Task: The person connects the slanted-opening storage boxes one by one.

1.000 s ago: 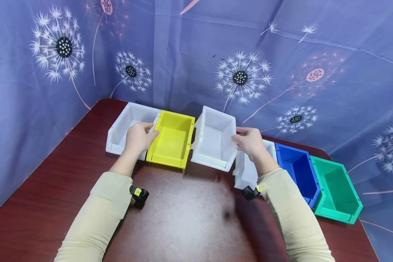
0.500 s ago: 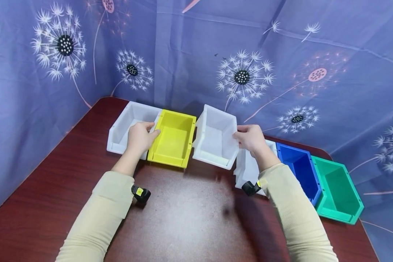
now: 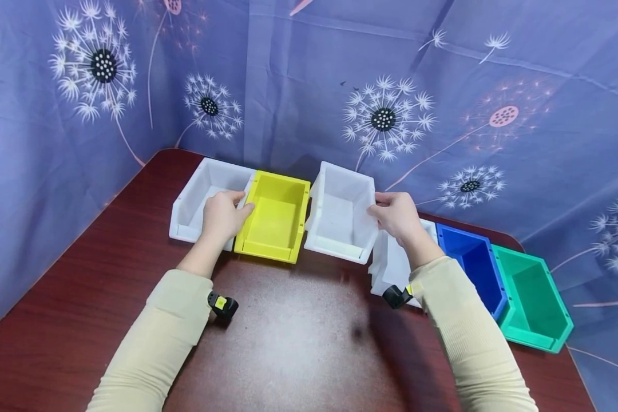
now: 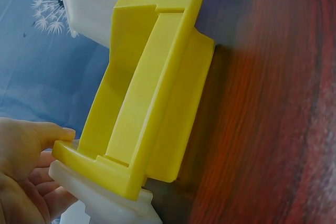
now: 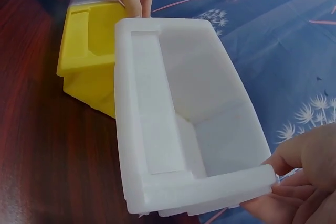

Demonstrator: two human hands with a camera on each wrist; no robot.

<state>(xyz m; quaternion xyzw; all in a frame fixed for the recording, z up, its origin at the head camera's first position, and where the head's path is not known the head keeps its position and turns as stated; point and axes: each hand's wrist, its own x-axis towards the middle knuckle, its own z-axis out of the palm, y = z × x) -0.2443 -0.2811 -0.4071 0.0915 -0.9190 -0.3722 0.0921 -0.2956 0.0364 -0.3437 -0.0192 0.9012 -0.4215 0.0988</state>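
Observation:
My left hand (image 3: 221, 216) grips the walls where a white bin (image 3: 226, 173) and a yellow bin (image 3: 274, 212) meet, thumb on the yellow rim and fingers inside the white bin. In the left wrist view the thumb lies on the yellow corner. My right hand (image 3: 399, 216) pinches the right rim of another white bin (image 3: 337, 212), its thumb over the edge and fingers along the outer wall. That bin appears raised off the table and stands close beside the yellow bin's right side. No contents show in these bins.
To the right, another white bin (image 3: 388, 266), partly hidden by my right arm, stands beside a blue bin (image 3: 468, 263) and a green bin (image 3: 533, 297). The dark red table (image 3: 288, 337) has a floral blue curtain (image 3: 298, 86) behind it.
The held white bin has shifted very slightly and sits a little closer to level with the yellow bin. Both hands keep their grips; the view has tilted slightly.

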